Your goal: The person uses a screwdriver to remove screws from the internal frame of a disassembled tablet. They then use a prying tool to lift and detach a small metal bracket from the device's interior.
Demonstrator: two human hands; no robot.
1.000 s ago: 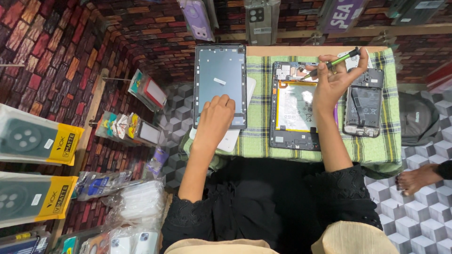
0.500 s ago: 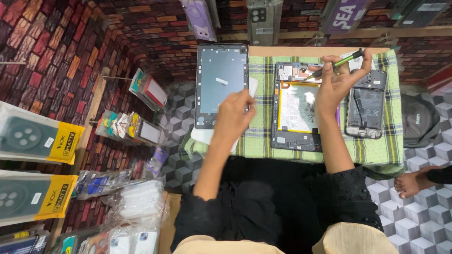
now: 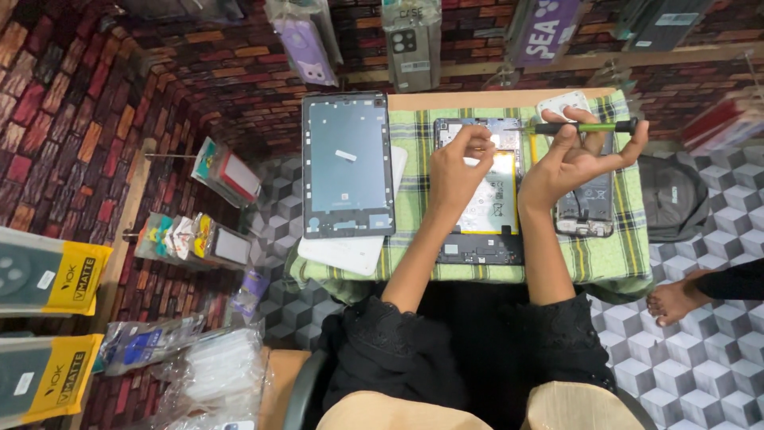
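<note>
While brick walls surround, green checked cloth (image 3: 414,183) covers the table (image 3: 477,99)

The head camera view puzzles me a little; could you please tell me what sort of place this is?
Most likely a small phone and tablet repair stall. An opened tablet lies on the checked cloth, the right hand holds a green screwdriver, and packaged phone cases hang on the brick-patterned wall.

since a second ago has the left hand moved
Yes. The left hand went rightward, from the white sheet under the detached screen panel onto the opened tablet.
</note>
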